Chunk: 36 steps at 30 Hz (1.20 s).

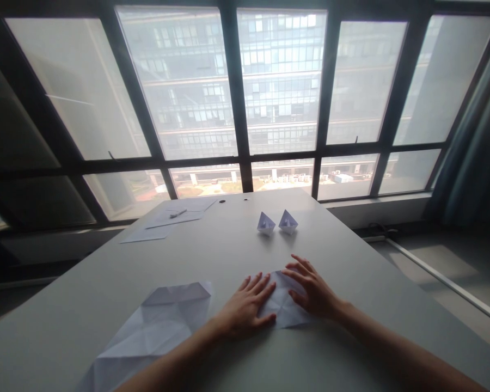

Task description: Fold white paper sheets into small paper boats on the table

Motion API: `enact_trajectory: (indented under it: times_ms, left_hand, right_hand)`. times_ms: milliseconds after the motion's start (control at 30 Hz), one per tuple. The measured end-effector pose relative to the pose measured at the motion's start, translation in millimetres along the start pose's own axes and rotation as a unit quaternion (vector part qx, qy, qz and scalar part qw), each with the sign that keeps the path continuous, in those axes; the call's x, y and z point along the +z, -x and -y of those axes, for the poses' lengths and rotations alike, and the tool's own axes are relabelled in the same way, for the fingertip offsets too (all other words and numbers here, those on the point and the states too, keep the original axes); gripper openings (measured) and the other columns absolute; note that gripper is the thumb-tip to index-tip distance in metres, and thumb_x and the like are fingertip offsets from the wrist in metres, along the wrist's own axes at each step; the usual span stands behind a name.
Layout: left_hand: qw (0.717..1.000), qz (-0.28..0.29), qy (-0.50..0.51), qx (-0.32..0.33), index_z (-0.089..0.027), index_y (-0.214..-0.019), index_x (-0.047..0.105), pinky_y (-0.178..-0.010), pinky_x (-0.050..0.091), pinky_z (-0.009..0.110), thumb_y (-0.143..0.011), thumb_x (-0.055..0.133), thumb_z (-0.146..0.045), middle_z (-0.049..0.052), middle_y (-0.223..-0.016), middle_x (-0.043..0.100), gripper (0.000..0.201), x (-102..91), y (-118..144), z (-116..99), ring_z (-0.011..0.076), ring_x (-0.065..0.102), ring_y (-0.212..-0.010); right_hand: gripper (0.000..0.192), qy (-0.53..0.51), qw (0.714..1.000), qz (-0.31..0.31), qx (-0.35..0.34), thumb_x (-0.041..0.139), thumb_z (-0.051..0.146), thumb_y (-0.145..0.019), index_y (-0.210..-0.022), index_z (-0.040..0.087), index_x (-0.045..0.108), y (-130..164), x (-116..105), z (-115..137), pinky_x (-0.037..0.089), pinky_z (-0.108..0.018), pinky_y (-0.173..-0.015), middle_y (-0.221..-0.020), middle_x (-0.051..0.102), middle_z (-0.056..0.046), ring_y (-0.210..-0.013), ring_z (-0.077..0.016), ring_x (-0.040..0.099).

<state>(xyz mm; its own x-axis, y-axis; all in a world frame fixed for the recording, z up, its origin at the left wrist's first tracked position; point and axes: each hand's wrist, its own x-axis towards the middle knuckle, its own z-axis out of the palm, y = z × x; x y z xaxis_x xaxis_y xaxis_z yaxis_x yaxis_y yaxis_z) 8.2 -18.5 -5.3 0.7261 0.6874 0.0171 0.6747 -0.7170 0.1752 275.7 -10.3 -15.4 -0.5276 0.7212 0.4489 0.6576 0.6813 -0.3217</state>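
Note:
A small folded sheet of white paper (283,305) lies flat on the table between my two hands. My left hand (251,302) rests on its left side, palm down, fingers stretched out. Over its right side is my right hand (312,286), with fingers apart and slightly bent; whether all its fingertips touch the paper I cannot tell. To the left, partly behind my left forearm, a larger creased sheet of paper (163,321) has its far edge folded over. Beyond my hands stand two folded paper shapes with pointed tops, a left one (265,224) and a right one (288,222).
The white table (228,250) reaches toward a wall of dark-framed windows (281,81). Several paper sheets (155,233) lie at its far left, with a pen-like object (178,214) on top. A blue curtain (469,141) hangs on the right.

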Motion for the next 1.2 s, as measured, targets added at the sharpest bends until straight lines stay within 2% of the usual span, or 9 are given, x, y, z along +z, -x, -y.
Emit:
enact_trajectory:
  times_ms: [100,233,500,567,667,767,900,1033,1200]
  left_hand:
    - [1.000,-0.004,-0.002,0.000,-0.033,-0.158,0.016,-0.121,0.015,0.053,-0.093,0.037,-0.072,0.002,-0.163,0.012,0.078,1.9,0,1,0.0342,0.013,-0.150]
    - [1.000,-0.005,0.000,-0.001,-0.033,-0.158,0.015,-0.121,0.014,0.053,-0.093,0.038,-0.071,0.003,-0.164,0.011,0.079,3.3,0,2,0.0341,0.013,-0.150]
    - [1.000,-0.009,-0.011,-0.011,-0.032,-0.158,0.017,-0.120,0.009,0.058,-0.093,0.039,-0.071,0.005,-0.164,0.011,0.079,2.9,1,0,0.0352,0.008,-0.150]
    - [0.999,-0.026,-0.005,-0.025,-0.030,-0.157,0.021,-0.120,0.012,0.056,-0.093,0.041,-0.068,0.006,-0.163,0.017,0.078,4.1,1,1,0.0337,0.013,-0.150]
    - [0.998,-0.046,0.005,-0.051,-0.029,-0.153,0.034,-0.121,0.018,0.050,-0.096,0.043,-0.056,0.006,-0.159,0.032,0.064,6.2,1,3,0.0297,0.025,-0.147]
    - [0.998,-0.049,0.004,-0.047,-0.029,-0.150,0.040,-0.121,0.021,0.048,-0.093,0.051,-0.046,0.005,-0.158,0.034,0.061,7.9,2,4,0.0296,0.030,-0.145]
    - [0.998,-0.047,0.002,-0.038,-0.030,-0.153,0.034,-0.121,0.020,0.050,-0.090,0.057,-0.046,0.004,-0.160,0.030,0.069,8.9,2,4,0.0314,0.027,-0.146]
    - [0.998,-0.049,0.003,-0.044,-0.030,-0.153,0.035,-0.121,0.019,0.049,-0.090,0.057,-0.048,0.004,-0.160,0.031,0.069,8.3,1,2,0.0308,0.028,-0.146]
    - [0.997,-0.055,0.003,-0.049,-0.030,-0.151,0.038,-0.121,0.020,0.050,-0.089,0.058,-0.048,0.005,-0.159,0.033,0.068,5.5,2,-3,0.0316,0.029,-0.146]
  right_hand:
    - [0.046,-0.015,1.000,-0.010,-0.005,0.055,0.023,-0.084,-0.130,0.025,0.060,0,0,0,0.031,-0.054,-0.115,-0.134,0.056,-0.010,-0.141,-0.0316,0.030]
    - [0.048,-0.030,0.999,-0.027,0.005,0.052,0.020,-0.085,-0.132,0.026,0.058,2,1,-3,0.042,-0.050,-0.109,-0.144,0.049,-0.009,-0.132,-0.0298,0.044]
    - [0.056,0.029,0.999,-0.009,0.009,0.041,0.007,-0.085,-0.135,0.027,0.056,6,1,1,0.054,-0.043,-0.096,-0.154,0.037,-0.006,-0.128,-0.0282,0.051]
    - [0.061,0.047,0.999,-0.006,0.024,0.037,0.002,-0.084,-0.136,0.027,0.055,7,0,1,0.055,-0.043,-0.094,-0.156,0.035,-0.007,-0.127,-0.0291,0.053]
    - [0.062,0.050,0.997,-0.029,0.056,0.036,0.000,-0.084,-0.136,0.028,0.054,6,-2,1,0.054,-0.045,-0.094,-0.157,0.032,-0.007,-0.124,-0.0299,0.055]
    - [0.055,0.006,0.991,-0.090,0.097,0.040,0.009,-0.087,-0.138,0.026,0.051,4,-4,4,0.054,-0.046,-0.094,-0.158,0.029,-0.008,-0.119,-0.0296,0.058]
    - [0.048,-0.095,0.969,-0.180,0.144,0.049,0.027,-0.089,-0.137,0.024,0.051,-1,-10,11,0.053,-0.048,-0.095,-0.151,0.038,-0.012,-0.124,-0.0337,0.052]
    - [0.047,-0.231,0.940,-0.197,0.155,0.051,0.038,-0.090,-0.136,0.025,0.050,-4,-15,21,0.060,-0.041,-0.072,-0.144,0.046,-0.015,-0.102,-0.0287,0.061]
    - [0.050,-0.349,0.912,-0.181,0.118,0.053,0.043,-0.094,-0.141,0.027,0.045,-3,-17,36,0.057,-0.044,-0.086,-0.138,0.053,-0.013,-0.113,-0.0276,0.060]
